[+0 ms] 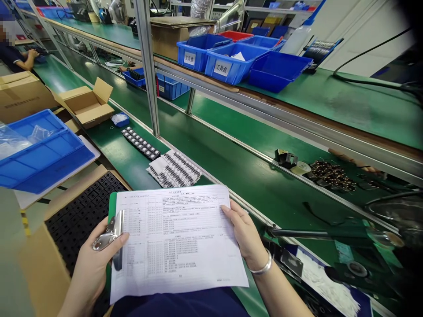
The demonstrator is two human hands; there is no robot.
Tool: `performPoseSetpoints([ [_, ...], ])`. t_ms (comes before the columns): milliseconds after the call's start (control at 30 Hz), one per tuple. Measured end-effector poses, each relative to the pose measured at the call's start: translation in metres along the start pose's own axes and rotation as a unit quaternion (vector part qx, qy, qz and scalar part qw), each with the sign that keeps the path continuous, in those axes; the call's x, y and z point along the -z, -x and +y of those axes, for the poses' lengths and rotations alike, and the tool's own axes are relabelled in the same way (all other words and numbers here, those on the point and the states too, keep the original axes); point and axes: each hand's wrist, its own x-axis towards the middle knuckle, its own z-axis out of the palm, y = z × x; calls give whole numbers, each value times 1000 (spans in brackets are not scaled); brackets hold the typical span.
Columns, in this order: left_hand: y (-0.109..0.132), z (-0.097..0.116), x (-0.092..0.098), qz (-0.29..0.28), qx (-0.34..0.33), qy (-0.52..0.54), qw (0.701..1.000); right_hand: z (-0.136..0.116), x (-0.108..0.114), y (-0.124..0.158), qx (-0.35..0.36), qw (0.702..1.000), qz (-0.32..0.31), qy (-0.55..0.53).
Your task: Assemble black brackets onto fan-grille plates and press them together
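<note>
A green clipboard (112,204) with printed sheets of paper (178,246) lies before me, held in both hands. At its left side, my left hand (97,246) is closed around the edge, thumb over the metal clip (114,233). My right hand (243,229) grips the upper right edge, thumb on top of the paper and fingers behind it. Tables of small print cover the top sheet. Most of the board is hidden under the paper. Just beyond it on the green bench lie white strips with dark parts (175,169) and a row of black round parts (140,143).
A carton of black parts (89,215) stands at left, near a blue crate (42,149) and an open box (87,105). Blue bins (228,66) line the upper shelf. A dark green machine (357,255) is at right. Another person's arm (26,61) shows far left.
</note>
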Motion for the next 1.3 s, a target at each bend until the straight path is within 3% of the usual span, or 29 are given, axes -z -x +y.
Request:
performPoseSetpoints([
  [700,-4,0,-4,29,14,12,999,-4,-2,-1,1,1000,-9,-18],
  [1300,-9,-2,-3,18,7,1,1000,-3,-2,-3,3,1000,3,3],
])
